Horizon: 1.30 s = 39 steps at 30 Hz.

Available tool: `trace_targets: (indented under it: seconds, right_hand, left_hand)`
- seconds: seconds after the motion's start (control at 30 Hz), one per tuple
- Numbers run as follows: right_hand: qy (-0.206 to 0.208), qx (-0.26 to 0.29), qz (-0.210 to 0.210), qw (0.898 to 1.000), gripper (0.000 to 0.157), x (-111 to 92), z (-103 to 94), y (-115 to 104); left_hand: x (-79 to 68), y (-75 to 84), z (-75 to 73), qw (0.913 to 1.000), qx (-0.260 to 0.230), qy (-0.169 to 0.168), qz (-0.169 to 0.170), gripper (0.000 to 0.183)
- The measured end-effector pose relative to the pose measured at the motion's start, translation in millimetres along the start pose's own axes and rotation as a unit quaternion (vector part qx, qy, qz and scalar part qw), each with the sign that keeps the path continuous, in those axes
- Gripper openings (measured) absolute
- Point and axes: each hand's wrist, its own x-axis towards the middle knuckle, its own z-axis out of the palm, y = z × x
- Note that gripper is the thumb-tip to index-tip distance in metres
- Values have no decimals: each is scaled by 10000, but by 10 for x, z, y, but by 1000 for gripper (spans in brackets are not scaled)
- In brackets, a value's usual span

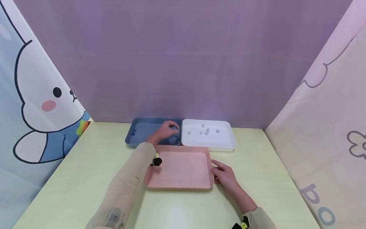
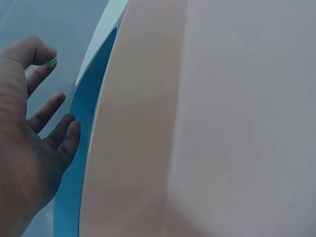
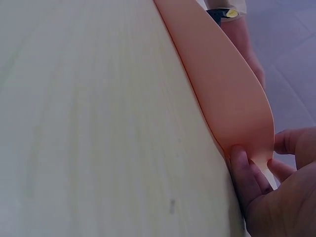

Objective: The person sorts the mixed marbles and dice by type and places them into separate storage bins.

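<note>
My left hand [image 1: 166,129] is over the right part of the blue tray [image 1: 148,122]. Between its thumb and index fingertips shows a small, shiny green-tinted piece [image 2: 52,61], mostly hidden by the fingers. At the blue tray's left end lie small dark-looking pieces [image 1: 133,132]. In front, the pink tray [image 1: 180,168] lies below the left forearm, with nothing in it. My right hand [image 1: 226,176] holds that tray at its right side, fingertips on the wall and rim, one finger low by the table in the right wrist view.
A white tray [image 1: 226,136] stands right of the blue one, with several small clear pieces [image 1: 207,131] marked in dark. Both back trays stand near a purple cloth wall [image 1: 183,63]. Printed curtains [image 1: 328,127] flank the pale table [image 1: 257,159].
</note>
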Motion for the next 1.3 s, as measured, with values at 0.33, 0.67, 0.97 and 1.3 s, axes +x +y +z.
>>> trace_targets:
  seconds: [0.33,0.67,0.97,1.3]
  right_hand:
    - [20,54,38,10000,44,-8,15,-5]
    - [-61,143,50,9999,46,-40,38,53]
    - [-17,138,46,9999,46,-68,35,29]
    - [98,160,82,9998,47,-59,24,-40]
  left_hand:
    - [36,-4,12,9988,147,15,-462,26]
    - [-3,-104,84,9977,103,129,-658,19]
    - [2,-115,115,9976,66,315,-609,13]
    - [58,-167,111,9980,325,194,-510,18]
